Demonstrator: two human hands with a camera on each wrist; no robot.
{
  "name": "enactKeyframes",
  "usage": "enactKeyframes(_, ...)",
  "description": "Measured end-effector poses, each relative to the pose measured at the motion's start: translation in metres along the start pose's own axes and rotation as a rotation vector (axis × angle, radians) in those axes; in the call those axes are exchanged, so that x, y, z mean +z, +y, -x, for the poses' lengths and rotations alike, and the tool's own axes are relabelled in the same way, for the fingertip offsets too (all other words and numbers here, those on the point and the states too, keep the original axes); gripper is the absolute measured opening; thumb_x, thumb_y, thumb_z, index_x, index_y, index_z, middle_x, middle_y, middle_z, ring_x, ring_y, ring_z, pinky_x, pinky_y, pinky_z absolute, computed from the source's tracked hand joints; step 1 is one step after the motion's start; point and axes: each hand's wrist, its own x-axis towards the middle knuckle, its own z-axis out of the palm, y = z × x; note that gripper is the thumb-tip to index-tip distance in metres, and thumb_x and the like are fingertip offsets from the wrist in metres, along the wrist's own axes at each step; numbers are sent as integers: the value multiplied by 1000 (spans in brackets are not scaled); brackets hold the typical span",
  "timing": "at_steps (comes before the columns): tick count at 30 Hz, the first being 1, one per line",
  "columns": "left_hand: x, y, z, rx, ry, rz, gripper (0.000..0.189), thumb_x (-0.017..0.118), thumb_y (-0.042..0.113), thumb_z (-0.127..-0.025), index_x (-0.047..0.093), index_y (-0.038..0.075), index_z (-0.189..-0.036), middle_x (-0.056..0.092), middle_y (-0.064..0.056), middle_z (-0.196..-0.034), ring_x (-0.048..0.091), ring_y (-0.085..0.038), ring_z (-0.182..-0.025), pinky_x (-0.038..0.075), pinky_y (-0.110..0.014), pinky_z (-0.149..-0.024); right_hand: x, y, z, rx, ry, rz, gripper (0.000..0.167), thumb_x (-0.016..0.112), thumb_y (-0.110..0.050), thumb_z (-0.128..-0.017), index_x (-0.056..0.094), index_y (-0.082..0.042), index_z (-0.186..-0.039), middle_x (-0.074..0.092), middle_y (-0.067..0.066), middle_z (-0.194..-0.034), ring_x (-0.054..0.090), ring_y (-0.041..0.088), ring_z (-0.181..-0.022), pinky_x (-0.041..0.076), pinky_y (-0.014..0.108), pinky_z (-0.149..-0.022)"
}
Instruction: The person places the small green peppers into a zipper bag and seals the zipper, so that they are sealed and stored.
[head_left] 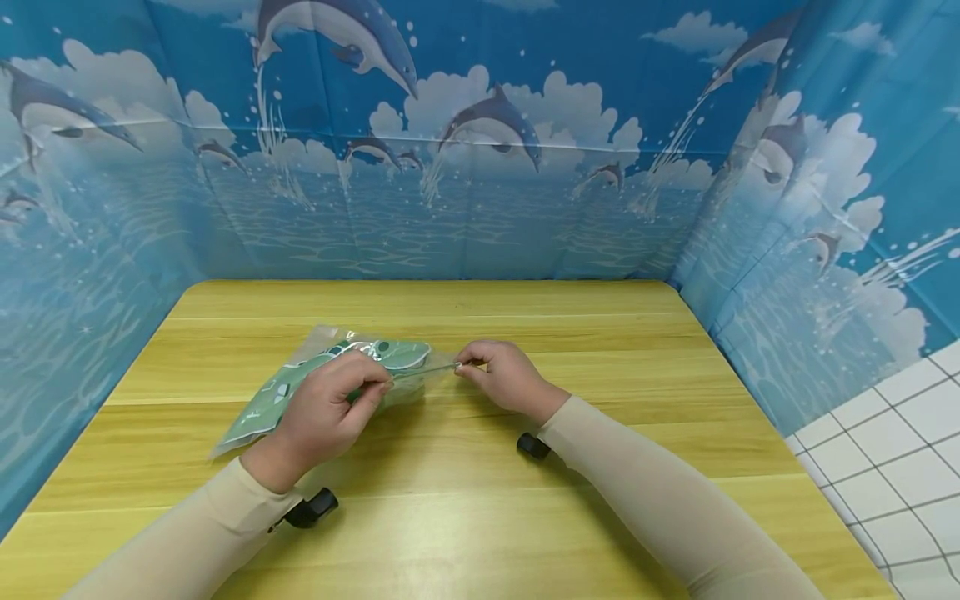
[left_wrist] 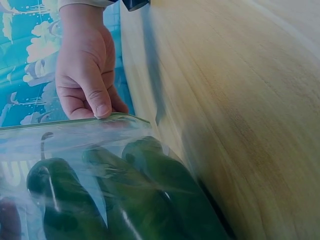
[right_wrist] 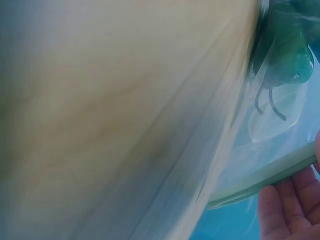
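Note:
A clear plastic zip bag (head_left: 321,336) with green, white-edged contents (head_left: 405,354) is held at a slant over the left part of the table. My left hand (head_left: 330,408) pinches the bag's near side between thumb and fingers. At its right end, the thumb and fingertips of my right hand (head_left: 501,375) pinch the edge, and a small white bit shows at the fingertips. That hand (left_wrist: 87,75) appears at the green-lined zip edge in the left wrist view. In the right wrist view its fingers (right_wrist: 287,205) lie against the zip strip (right_wrist: 265,184).
Beneath the hands is a yellow wood-grain table (head_left: 600,333). A blue dolphin-print curtain (head_left: 465,208) surrounds its back and sides. White floor tiles (head_left: 892,458) show beyond the right edge. Small black devices (head_left: 534,446) sit at both wrists.

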Motion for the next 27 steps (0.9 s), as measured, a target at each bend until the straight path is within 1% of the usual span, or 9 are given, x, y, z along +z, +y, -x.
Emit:
enactKeyframes(2, 0, 0, 0, 0, -2, -3, 25, 71, -13, -88, 69, 11, -96, 63, 5, -88, 50, -7, -76, 42, -21, -78, 0, 1, 0, 1, 4, 1, 9, 72, -20, -101, 78, -17, -107, 76, -2, -110, 72, 16, -104, 60, 34, -90)
enactKeyframes(9, -2, 0, 0, -41, -31, 16, 20, 69, -9, -92, 69, 10, -95, 62, 5, -87, 49, -5, -77, 42, -23, -76, -1, 3, -1, 13, 3, 13, 8, 72, -21, -101, 78, -18, -106, 76, -2, -109, 72, 17, -104, 60, 36, -91)
enactKeyframes(17, -2, 0, 2, -30, -24, 15, 20, 69, -9, -92, 69, 10, -95, 61, 5, -86, 47, -5, -76, 41, -23, -76, 0, 5, -1, 40, -8, 12, 7, 72, -21, -101, 77, -18, -105, 76, -2, -109, 72, 17, -104, 59, 38, -91)
enactKeyframes(27, -4, 2, 0, -51, -36, 40, 16, 68, -6, -94, 69, 10, -94, 62, 5, -87, 48, -5, -77, 41, -22, -76, -2, 7, -2, 43, -18, 8, 6, 72, -23, -101, 77, -21, -105, 75, -4, -108, 70, 13, -100, 59, 38, -90)
